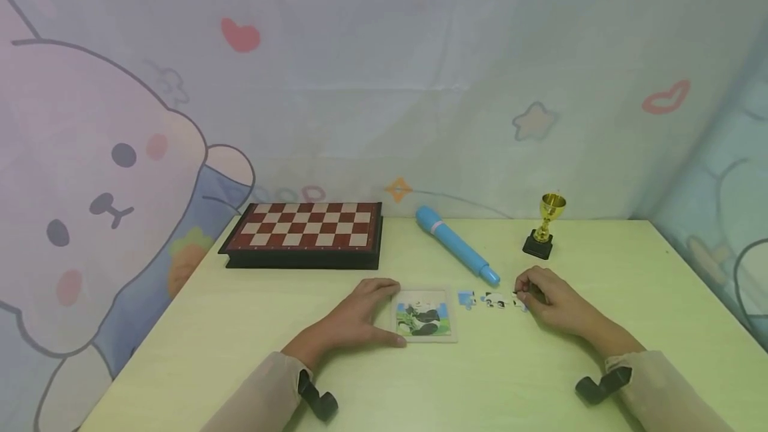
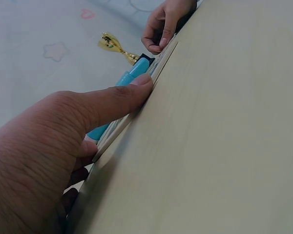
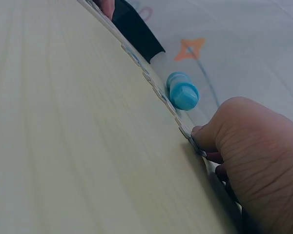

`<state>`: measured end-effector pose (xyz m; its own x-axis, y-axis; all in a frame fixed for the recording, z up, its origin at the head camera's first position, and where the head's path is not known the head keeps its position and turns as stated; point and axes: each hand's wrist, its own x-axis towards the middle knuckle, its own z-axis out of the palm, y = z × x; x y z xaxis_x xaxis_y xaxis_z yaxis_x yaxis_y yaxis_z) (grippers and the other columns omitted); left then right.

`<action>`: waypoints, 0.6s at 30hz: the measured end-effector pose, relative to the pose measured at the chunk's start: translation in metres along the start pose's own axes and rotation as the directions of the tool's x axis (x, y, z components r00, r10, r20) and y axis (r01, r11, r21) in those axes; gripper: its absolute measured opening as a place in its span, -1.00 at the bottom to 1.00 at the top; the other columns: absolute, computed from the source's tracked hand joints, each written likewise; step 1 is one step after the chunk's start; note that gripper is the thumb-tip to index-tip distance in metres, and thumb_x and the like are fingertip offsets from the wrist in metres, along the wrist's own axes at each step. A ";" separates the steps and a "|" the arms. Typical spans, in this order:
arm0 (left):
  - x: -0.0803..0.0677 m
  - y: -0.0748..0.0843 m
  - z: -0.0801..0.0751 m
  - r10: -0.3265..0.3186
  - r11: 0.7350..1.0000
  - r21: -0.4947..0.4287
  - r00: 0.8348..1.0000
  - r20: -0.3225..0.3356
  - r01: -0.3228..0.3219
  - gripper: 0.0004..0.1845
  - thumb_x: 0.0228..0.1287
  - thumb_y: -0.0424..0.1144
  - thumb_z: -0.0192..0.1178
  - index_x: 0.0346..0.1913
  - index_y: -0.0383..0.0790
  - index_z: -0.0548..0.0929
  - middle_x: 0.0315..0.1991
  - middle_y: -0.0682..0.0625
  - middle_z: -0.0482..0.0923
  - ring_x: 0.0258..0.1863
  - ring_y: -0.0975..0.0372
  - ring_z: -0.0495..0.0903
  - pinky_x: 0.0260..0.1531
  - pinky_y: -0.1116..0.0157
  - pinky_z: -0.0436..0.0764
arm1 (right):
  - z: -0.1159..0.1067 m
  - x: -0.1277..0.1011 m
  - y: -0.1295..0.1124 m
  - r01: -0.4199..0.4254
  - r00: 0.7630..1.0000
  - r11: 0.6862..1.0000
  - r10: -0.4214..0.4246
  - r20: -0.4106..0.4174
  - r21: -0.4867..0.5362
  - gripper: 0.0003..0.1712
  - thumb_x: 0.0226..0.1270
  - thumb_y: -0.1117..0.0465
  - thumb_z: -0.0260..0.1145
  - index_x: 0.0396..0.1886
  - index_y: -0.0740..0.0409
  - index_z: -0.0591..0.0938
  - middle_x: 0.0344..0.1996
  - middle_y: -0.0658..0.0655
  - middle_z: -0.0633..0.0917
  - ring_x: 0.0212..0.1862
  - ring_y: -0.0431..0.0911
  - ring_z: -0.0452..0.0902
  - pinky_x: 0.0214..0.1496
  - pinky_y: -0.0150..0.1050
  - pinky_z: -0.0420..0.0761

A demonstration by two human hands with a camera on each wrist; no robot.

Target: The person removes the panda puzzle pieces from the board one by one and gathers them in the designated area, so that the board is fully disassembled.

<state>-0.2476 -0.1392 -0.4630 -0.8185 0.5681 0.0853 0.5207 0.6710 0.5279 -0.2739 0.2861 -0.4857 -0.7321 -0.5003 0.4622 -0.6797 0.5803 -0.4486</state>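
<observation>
Left hand [image 1: 360, 315] lies flat, fingers straight, holding down the left edge of the puzzle tray [image 1: 425, 315] mid-table. Right hand [image 1: 549, 302] has fingers curled, pinching a loose piece [image 1: 519, 300] at the end of a row of pieces [image 1: 489, 299] right of the tray. Behind: blue marker [image 1: 457, 245], trophy [image 1: 545, 225], chessboard [image 1: 306, 232]. Wrist views skim the table [image 1: 240, 352]; pinched piece mostly hidden by fingers.

The right hand [image 1: 555, 302] covers the rightmost loose puzzle piece [image 1: 519, 301], the left hand [image 1: 360, 315] hides the puzzle tray [image 1: 425, 315] left edge, and piece artwork is too small to resolve.
</observation>
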 end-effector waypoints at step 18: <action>-0.001 0.000 0.003 0.010 1.000 0.007 1.000 -0.010 -0.010 0.14 -0.08 0.47 0.39 0.52 -0.08 0.31 0.50 0.07 0.20 0.51 0.14 0.10 0.43 -0.04 0.24 | 0.000 -0.003 0.003 -0.072 0.997 0.996 0.073 -0.027 0.047 -0.83 0.38 0.32 0.37 -0.17 -0.04 0.60 -0.30 -0.13 0.58 -0.30 -0.25 0.44 -0.31 -0.36 0.47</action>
<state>-0.2461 -0.1380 -0.4654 -0.8157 0.5699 0.0988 0.5303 0.6687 0.5212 -0.2738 0.2896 -0.4883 -0.7784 -0.4393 0.4485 -0.6268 0.5839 -0.5159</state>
